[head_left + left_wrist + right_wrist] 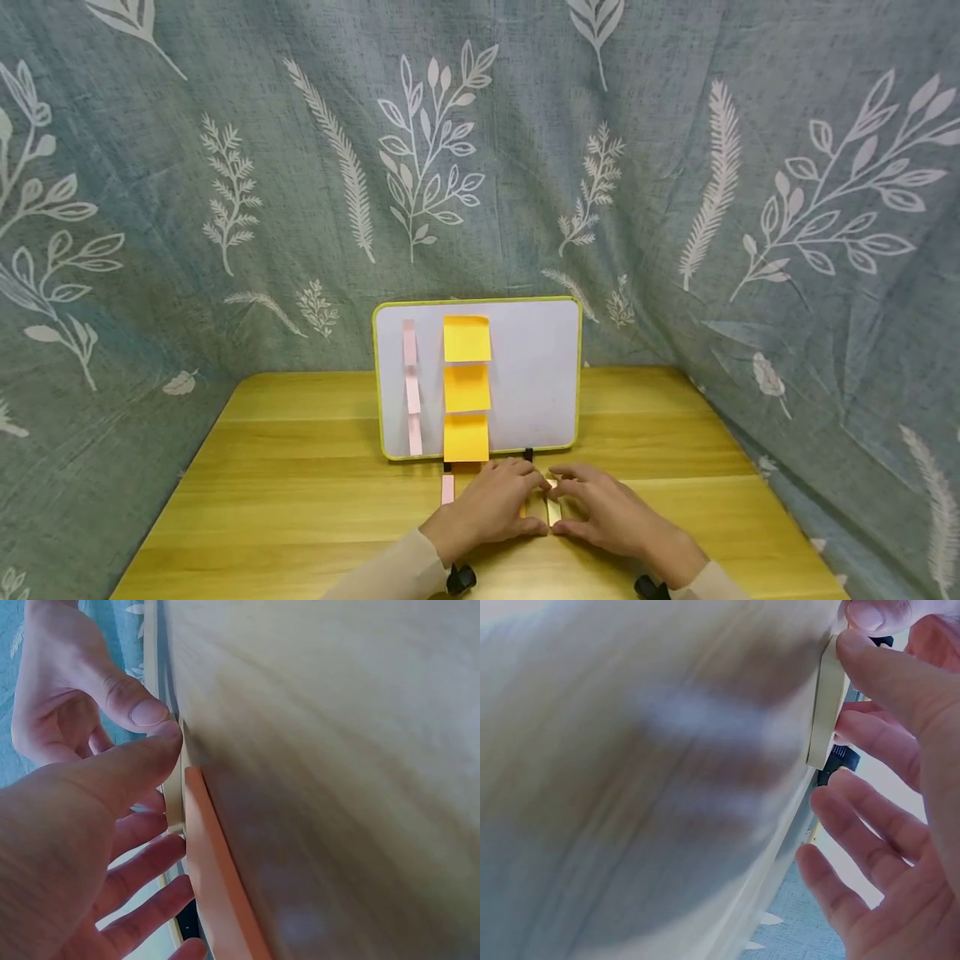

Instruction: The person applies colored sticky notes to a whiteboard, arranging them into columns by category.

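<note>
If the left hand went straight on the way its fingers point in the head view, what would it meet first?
Most likely the pale yellow pad, with the right hand just beyond; the left hand may already touch the pad, as depth is unclear.

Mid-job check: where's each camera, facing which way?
Head: on the head, facing forward and down at the whiteboard; left hand, right hand and sleeves show.
Left wrist: on that wrist, facing the orange pad; both hands show.
Right wrist: on that wrist, facing the pale yellow pad; both hands show.
Both wrist views share that pad.
</note>
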`<move>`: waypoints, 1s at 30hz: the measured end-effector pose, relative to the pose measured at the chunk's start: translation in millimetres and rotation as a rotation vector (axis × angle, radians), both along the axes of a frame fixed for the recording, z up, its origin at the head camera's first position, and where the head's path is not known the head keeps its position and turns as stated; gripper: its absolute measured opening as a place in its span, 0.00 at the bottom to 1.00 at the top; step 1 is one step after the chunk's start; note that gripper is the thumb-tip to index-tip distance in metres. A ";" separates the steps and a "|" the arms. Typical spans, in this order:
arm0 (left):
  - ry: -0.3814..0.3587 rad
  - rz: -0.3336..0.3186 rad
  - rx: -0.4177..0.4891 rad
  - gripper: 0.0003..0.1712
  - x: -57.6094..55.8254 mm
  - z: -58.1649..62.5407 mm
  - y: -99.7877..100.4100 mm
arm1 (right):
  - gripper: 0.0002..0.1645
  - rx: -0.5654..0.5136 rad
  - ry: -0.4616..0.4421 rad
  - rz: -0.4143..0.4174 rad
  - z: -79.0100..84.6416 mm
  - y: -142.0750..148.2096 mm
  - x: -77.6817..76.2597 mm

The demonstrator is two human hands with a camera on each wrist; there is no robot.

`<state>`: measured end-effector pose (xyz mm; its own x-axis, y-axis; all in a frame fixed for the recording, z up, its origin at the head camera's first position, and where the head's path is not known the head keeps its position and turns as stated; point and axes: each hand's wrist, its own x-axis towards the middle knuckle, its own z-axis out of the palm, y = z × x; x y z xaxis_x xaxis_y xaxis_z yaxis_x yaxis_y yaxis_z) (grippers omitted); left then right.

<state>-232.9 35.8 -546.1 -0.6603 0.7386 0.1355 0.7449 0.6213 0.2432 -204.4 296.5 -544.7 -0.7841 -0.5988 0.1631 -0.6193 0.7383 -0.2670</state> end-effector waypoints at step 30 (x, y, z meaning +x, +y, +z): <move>-0.012 0.004 -0.013 0.28 4.1 3.9 8.7 | 0.13 -0.031 -0.019 0.067 13.1 -4.0 4.6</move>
